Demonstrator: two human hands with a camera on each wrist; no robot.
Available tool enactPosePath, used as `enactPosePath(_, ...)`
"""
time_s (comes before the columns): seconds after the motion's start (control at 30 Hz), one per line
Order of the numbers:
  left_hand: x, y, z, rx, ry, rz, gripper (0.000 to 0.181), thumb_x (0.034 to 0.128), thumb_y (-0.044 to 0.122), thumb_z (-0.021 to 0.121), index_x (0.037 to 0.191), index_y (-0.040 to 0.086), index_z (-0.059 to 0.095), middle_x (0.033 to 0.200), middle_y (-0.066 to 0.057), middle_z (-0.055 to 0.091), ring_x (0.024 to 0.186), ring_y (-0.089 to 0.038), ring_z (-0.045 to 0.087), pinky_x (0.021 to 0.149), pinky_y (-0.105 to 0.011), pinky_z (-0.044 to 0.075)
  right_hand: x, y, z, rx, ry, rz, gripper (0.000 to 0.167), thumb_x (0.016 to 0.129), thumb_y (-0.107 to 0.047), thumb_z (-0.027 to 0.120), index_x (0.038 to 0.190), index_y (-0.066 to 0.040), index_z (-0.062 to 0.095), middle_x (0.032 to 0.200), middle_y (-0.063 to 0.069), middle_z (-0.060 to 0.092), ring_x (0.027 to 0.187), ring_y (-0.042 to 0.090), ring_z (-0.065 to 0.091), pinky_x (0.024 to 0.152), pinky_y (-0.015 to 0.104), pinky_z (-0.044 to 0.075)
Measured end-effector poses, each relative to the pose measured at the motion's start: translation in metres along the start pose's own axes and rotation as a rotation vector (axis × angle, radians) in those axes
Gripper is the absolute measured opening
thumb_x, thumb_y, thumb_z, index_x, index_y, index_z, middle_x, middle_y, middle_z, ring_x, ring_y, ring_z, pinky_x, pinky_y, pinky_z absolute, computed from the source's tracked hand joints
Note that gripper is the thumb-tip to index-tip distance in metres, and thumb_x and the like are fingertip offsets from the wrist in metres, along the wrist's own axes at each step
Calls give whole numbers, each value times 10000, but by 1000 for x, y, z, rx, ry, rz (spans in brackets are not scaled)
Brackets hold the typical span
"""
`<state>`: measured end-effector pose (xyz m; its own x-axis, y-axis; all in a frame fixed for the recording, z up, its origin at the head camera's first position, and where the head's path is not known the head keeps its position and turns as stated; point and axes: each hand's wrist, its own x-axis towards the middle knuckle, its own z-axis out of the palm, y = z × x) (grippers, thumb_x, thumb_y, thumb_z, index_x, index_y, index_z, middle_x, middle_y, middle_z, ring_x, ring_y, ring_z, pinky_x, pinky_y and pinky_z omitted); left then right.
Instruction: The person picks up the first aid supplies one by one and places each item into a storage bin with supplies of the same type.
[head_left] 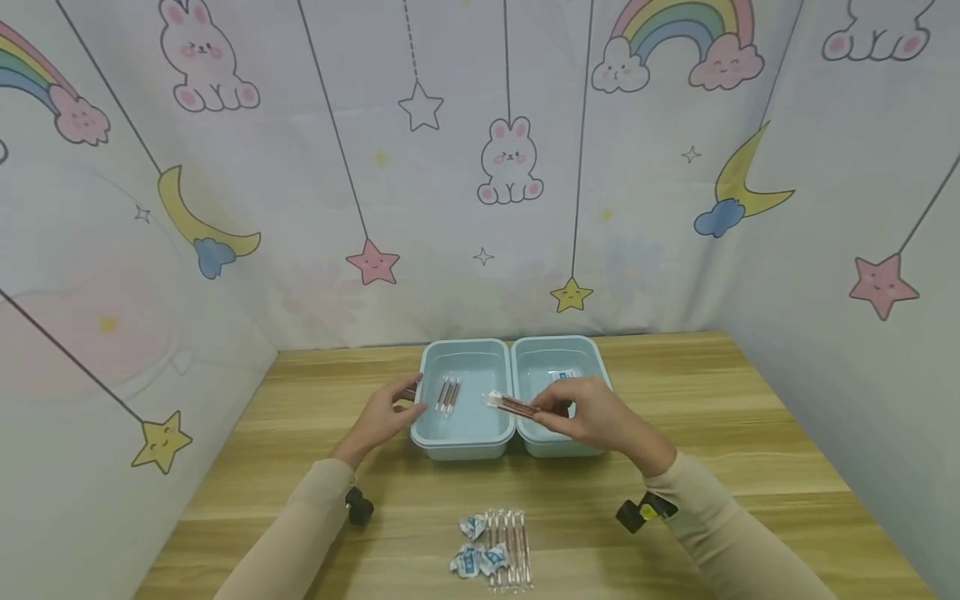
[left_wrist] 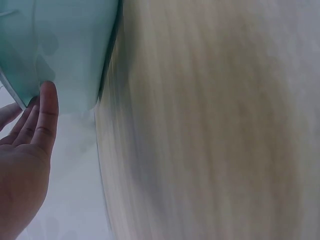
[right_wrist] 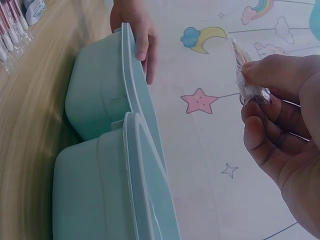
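At the left rim of the left light blue plastic bin [head_left: 462, 451], my left hand [head_left: 382, 419] holds the edge between thumb and fingers. The left wrist view has the fingers [left_wrist: 47, 112] against the bin's outer wall. My right hand [head_left: 592, 414] pinches a few brown-stick cotton swabs in clear wrap [head_left: 513, 406] above the inner edges of the two bins. Inside the left bin lie several similar swabs [head_left: 448, 395]. The right light blue bin [head_left: 562, 448] stands beside it, with a small blue-and-white packet [head_left: 564, 375] inside, partly behind the right hand.
On the wooden table [head_left: 300, 533], near its front edge, several wrapped cotton swabs [head_left: 519, 550] lie side by side. Crumpled blue-and-white packets [head_left: 467, 561] rest on and beside them. Behind the bins hangs a printed curtain [head_left: 442, 208], which also lines both sides.
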<state>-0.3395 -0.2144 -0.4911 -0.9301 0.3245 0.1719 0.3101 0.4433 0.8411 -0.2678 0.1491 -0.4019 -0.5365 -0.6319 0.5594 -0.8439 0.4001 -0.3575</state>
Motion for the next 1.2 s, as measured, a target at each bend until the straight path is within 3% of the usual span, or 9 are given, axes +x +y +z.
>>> enactPosePath(0.5, -1, -3, 1, 14, -5, -1, 595, 910, 172, 694, 1428, 4, 454, 1239, -187, 594, 1070, -287, 599, 891, -389, 561, 10, 0, 5, 9, -5, 39, 75, 856, -150, 750, 929, -160, 738, 760, -118, 670, 655, -37, 552, 579, 180, 522)
enactPosePath(0.73, 0, -2, 0, 16, 10, 16, 578, 913, 125, 680, 1423, -17, 450, 1238, -219, 593, 1071, -331, 599, 914, -455, 548, 16, -1, 8, 15, 15, 24, 84, 859, -146, 745, 942, -154, 737, 764, -105, 675, 658, -33, 561, 558, 215, 529)
enactPosePath(0.93, 0, 0, -1, 39, 9, 12, 580, 917, 145, 682, 1422, -20, 449, 1238, -204, 592, 1067, -302, 600, 910, -417, 554, 20, 0, 12, 24, 30, 19, 87, 856, -138, 745, 942, -145, 738, 767, -97, 681, 659, -37, 569, 564, 177, 518)
enactPosePath(1.2, 0, 2, -1, 41, -5, 17, 582, 927, 75, 647, 1418, -109, 395, 1255, -305, 549, 1091, -409, 577, 917, -515, 537, 24, -1, 18, 46, 39, 27, 88, 860, -137, 743, 948, -130, 739, 782, -76, 687, 672, -22, 578, 569, 214, 538)
